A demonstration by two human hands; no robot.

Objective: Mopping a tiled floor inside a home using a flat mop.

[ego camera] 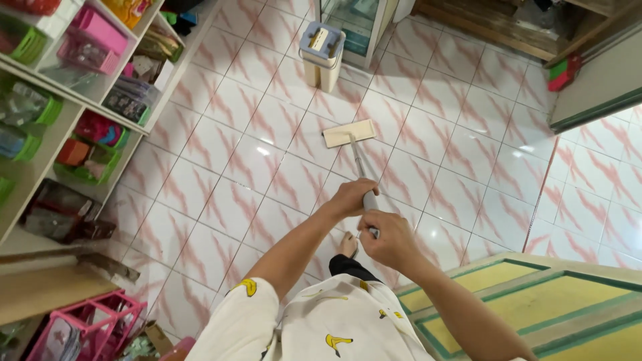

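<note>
Mop [354,150] is what we find in both hands, its flat beige head lying on the tiled floor [267,120] ahead of the person, the thin pole slanting back toward the body. We see the left hand [349,199] curled tight around the grey grip, lower down the pole. The right hand [386,235] closes around the top end just behind it, fingers wrapped, the two hands nearly touching. A bare foot [348,245] shows below them on the tiles. Farther off, beyond the mop head, stands a narrow bucket [322,55] with a blue-grey lid. Shelves [73,100] with coloured baskets run along the left.
</note>
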